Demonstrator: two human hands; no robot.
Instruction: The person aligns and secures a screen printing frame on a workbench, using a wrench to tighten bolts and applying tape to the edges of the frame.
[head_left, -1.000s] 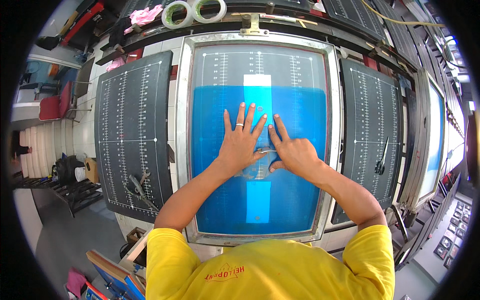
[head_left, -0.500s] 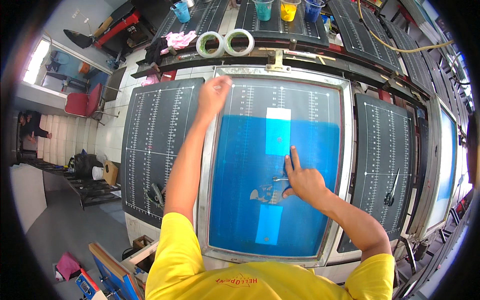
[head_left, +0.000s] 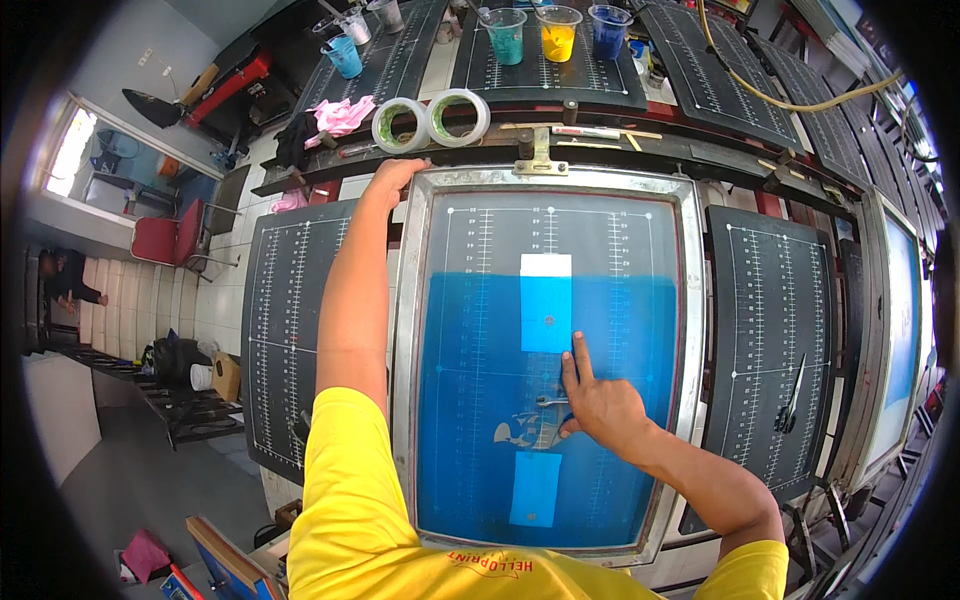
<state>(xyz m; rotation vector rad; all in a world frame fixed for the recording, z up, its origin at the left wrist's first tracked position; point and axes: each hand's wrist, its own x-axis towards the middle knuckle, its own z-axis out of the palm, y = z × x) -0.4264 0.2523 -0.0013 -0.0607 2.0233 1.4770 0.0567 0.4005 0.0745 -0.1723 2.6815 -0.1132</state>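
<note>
A silk screen frame (head_left: 684, 300), metal-edged with blue-coated mesh, lies over a dark board marked with white scales. Two pale rectangular pieces (head_left: 546, 300) show in line through the mesh, light blue where the coating covers them; the upper one has a white top end. Between them is a clear stencil pattern (head_left: 520, 432). My right hand (head_left: 608, 408) lies on the mesh, its index and middle fingers stretched beside the upper piece's lower right corner. At the frame's far left corner, my left hand (head_left: 396, 178) has its fingers bent over the edge; the fingertips are partly hidden.
Two tape rolls (head_left: 458, 118) stand on the rail beyond the frame. Cups of green, yellow (head_left: 558, 42) and dark blue ink stand farther back. Marked boards (head_left: 770, 330) flank the frame; scissors (head_left: 791, 398) lie on the right one. A hose (head_left: 760, 78) hangs at upper right.
My left hand has moved from above the mesh's upper left to the frame's far left corner. My right hand keeps its place beside the upper piece. The whole view has shifted slightly.
</note>
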